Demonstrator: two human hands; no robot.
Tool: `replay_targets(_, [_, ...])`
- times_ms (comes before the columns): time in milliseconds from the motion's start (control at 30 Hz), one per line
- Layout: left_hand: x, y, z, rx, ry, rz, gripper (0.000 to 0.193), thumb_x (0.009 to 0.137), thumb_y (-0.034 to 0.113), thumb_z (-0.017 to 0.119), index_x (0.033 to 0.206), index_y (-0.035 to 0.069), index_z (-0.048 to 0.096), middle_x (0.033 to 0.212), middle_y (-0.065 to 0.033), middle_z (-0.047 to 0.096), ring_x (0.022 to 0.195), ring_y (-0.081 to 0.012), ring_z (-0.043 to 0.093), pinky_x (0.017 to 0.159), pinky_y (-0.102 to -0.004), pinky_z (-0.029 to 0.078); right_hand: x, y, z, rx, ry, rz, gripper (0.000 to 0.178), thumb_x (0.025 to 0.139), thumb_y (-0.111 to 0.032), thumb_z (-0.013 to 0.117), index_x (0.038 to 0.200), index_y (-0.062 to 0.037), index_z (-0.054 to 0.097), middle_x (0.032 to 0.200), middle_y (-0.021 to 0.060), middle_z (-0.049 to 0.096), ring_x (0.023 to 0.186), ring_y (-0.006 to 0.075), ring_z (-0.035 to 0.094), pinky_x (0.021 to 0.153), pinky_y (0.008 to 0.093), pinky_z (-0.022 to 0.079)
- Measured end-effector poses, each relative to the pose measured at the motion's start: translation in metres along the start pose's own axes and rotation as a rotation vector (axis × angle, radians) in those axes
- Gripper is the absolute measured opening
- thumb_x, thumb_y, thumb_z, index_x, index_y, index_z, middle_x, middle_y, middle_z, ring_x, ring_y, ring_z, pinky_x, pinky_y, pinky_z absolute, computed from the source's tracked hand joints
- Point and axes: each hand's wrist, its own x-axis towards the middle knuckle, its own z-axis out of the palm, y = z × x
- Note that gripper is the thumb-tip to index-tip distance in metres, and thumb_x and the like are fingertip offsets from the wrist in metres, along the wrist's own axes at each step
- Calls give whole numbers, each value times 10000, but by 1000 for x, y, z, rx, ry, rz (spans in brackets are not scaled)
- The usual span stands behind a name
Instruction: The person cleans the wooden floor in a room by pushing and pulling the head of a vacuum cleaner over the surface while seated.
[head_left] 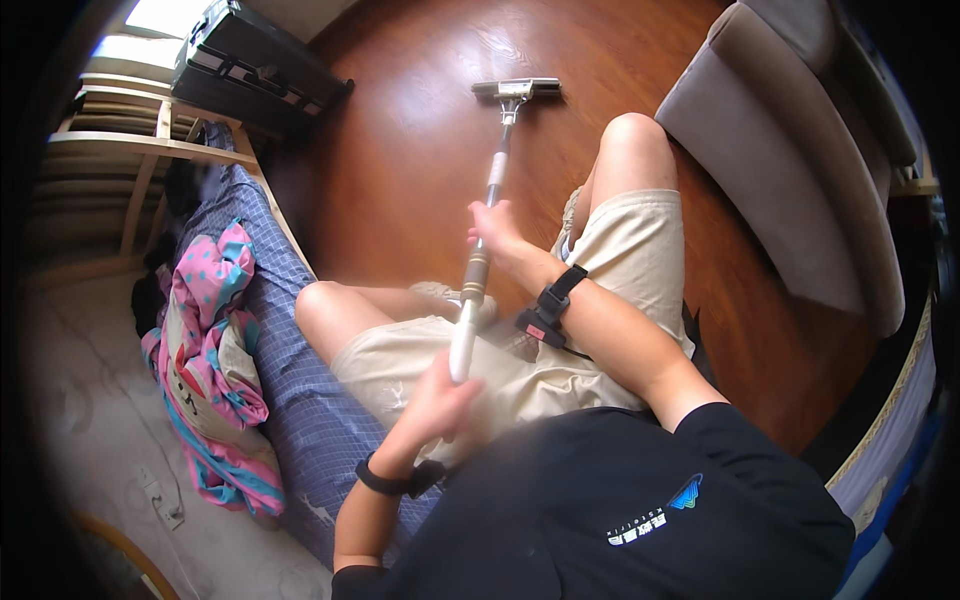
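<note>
Seated person, 2 hands on a flat mop pole (478,262), mop head (516,89) down on the wooden floor (400,150).

Left hand (437,400) clenched round the pale upper end of the pole; right hand (494,228) wrapped round it further down, above the brass-coloured collar. Pole looks light, rigid, smooth metal, likely slick; grip best at the pale handle and mid-shaft. Head rests flat, well away from the bed edge (285,225) and grey sofa (790,170).

Long-handled mop (487,215) slanting; flat head on wood floor (400,150)
</note>
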Motion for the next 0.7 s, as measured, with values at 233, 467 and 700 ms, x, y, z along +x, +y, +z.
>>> replay_targets(233, [64, 39, -5, 23, 4, 21, 241, 868, 104, 587, 1020, -9, 438, 614, -28, 469, 379, -101, 427, 345, -249, 367, 0, 2, -3, 101, -44, -48, 386, 931, -276, 508, 1104, 65, 460, 809, 127, 566, 682, 214, 607, 573, 355, 517])
replay_targets(467, [160, 87, -18, -66, -50, 169, 70, 820, 87, 552, 835, 36, 507, 601, -4, 483, 421, -86, 431, 378, -244, 375, 7, -3, -18, 233, -57, -115, 473, 992, -408, 386, 937, 15, 592, 822, 119, 629, 714, 214, 619, 674, 380, 496])
replay_targets(700, [235, 100, -25, 33, 42, 186, 151, 794, 163, 584, 748, 20, 567, 565, -48, 532, 415, -129, 469, 363, -272, 341, -10, -21, -28, 299, -72, -87, 544, 1006, -430, 339, 1037, 55, 583, 865, 167, 654, 734, 232, 628, 686, 388, 501])
